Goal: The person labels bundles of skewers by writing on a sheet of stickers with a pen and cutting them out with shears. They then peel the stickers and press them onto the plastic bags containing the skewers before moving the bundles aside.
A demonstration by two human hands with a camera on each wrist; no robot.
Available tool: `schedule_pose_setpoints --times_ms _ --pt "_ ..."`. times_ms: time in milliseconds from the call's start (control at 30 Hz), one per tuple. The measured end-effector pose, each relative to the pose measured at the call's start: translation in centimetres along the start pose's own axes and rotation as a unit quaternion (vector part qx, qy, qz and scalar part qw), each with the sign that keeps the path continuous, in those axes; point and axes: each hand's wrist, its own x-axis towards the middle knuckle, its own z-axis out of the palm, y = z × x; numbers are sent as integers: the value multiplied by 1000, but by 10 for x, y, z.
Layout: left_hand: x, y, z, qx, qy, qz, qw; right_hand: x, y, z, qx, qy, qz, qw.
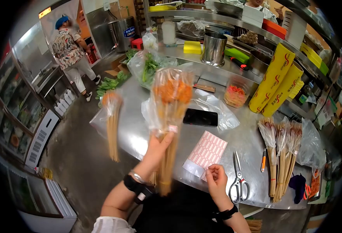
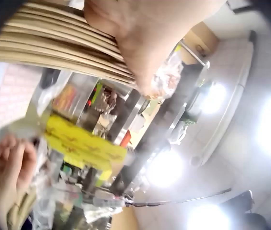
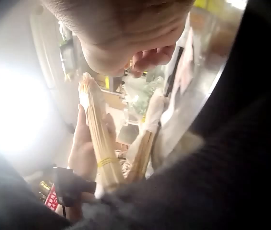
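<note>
- Left hand [image 1: 158,149] wraps its fingers round the stick ends of the bagged skewer bundle [image 1: 171,97] and holds it upright over the bench [image 1: 139,132] edge, likely so the bag faces the person.
- Right hand [image 1: 216,180] has its fingers curled at the near edge of the label sheet [image 1: 206,151]; can't tell if it pinches a label.
- Scissors [image 1: 239,182] lie just beside the right hand, in easy reach.

Brushed steel bench [image 1: 139,136] gleams dully; the crinkled clear plastic bag [image 1: 160,115] shines over matt wooden skewers [image 1: 167,167]. Label sheet [image 1: 206,152] looks matt paper, scissors [image 1: 239,176] polished metal, phone [image 1: 200,117] glossy black.
</note>
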Motion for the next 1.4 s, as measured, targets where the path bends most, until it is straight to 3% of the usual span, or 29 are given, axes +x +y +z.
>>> schedule_pose_setpoints --times_ms 33,67,233,333,433,567,600,667,733,800,933,1033,1133,1167,1200,1233,1300,1400 --pt "7 10 -14 108 17 65 992 -3 6 -2 -28 -8 4 1000" --pt "16 14 -27 131 23 68 989 -6 24 -4 -75 1 -11 997" --pt "56 -7 -57 195 56 18 979 -7 31 -3 -164 -19 -41 985" --pt "64 -33 -55 355 21 106 929 -6 36 -8 -177 -26 -50 983" --pt "82 -55 -59 382 45 173 907 -6 32 -5 -158 -23 -50 986" --pt "57 -13 -62 487 58 55 870 -8 34 -6 -135 -31 -26 990" --pt "61 -16 -79 493 80 125 858 -8 36 -7 -135 -34 -24 990" --pt "73 -24 -125 559 149 177 796 -8 35 -7 -138 -34 -30 989" --pt "72 -9 -161 577 231 184 761 -7 33 -5 -144 -35 -47 988" --pt "64 6 -180 584 282 67 758 -5 34 -6 -166 -40 -67 983" --pt "62 -18 -212 567 278 -42 774 -5 26 -4 -206 -43 -79 975" --pt "78 -45 -239 567 250 -48 784 -5 24 -4 -215 -49 -81 972" --pt "87 -54 -266 367 202 -88 904 -5 25 -1 -200 -40 -82 976" --pt "86 -61 -285 187 164 -121 961 -5 28 -3 -213 -45 -74 973" --pt "74 -33 -268 223 137 -122 957 -3 24 -2 -228 -42 -96 968" --pt "88 -62 -304 141 137 -131 972 -2 26 -4 -237 -49 -103 965" --pt "58 -6 -241 39 106 -154 982 -4 24 -3 -222 -37 -105 969" --pt "57 -16 -248 46 100 -152 982 -4 19 -4 -213 -22 -132 968"
